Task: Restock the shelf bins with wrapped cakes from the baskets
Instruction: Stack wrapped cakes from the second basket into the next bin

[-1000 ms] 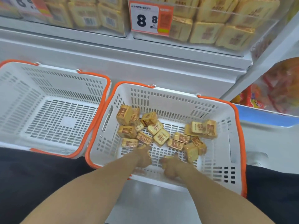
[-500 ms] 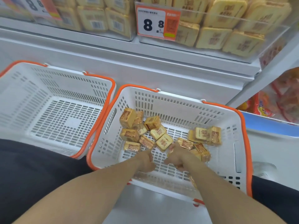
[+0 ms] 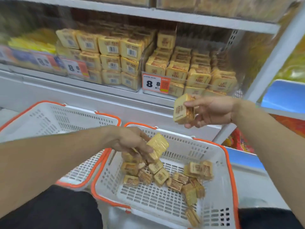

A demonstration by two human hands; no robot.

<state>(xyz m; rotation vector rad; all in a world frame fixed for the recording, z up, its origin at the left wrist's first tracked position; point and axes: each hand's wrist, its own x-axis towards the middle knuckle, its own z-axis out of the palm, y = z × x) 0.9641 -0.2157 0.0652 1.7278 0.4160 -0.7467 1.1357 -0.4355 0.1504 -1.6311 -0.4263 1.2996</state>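
My right hand [image 3: 209,112] grips a gold wrapped cake [image 3: 182,109], raised in front of the right shelf bin [image 3: 189,71], which is stacked with the same cakes. My left hand [image 3: 130,140] holds another wrapped cake [image 3: 157,147] just above the right basket [image 3: 219,162]. That white, orange-rimmed basket holds several loose cakes [image 3: 161,176] across its floor. The left shelf bin [image 3: 107,58] is also packed with wrapped cakes.
An empty white basket [image 3: 54,116] with an orange rim sits to the left, touching the right one. Price tags marked 8.8 [image 3: 154,83] hang on the bin fronts. A white shelf upright [image 3: 264,76] stands on the right, with blue-edged shelving and colourful packets beyond.
Both hands have risen out of the basket, each with a cake. The right hand went up to the shelf bin; the left is just above the basket. The view has tilted upward.
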